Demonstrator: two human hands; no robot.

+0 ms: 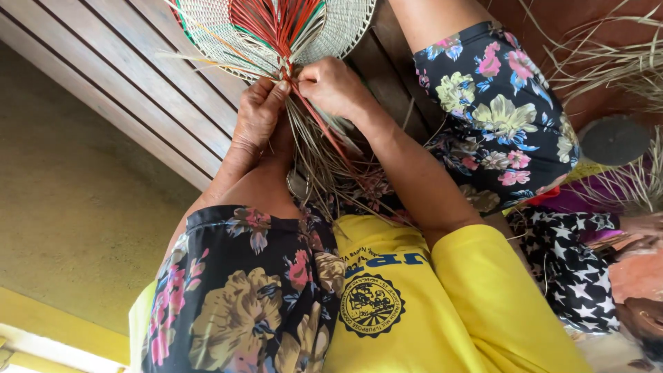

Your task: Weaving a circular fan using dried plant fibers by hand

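Pinching red straw strands [314,117] with both hands, left hand [259,114] and right hand [335,86] meet just below my round woven fan [228,34]. Loose pale strands [311,162] trail toward my lap.

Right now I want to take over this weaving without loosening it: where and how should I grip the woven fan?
Probably grip the woven fan at its neck, where the red strips converge. Both hands, left hand and right hand, already pinch there. Come from the loose straw tails side; the round woven face looks too flat and wide to pinch.
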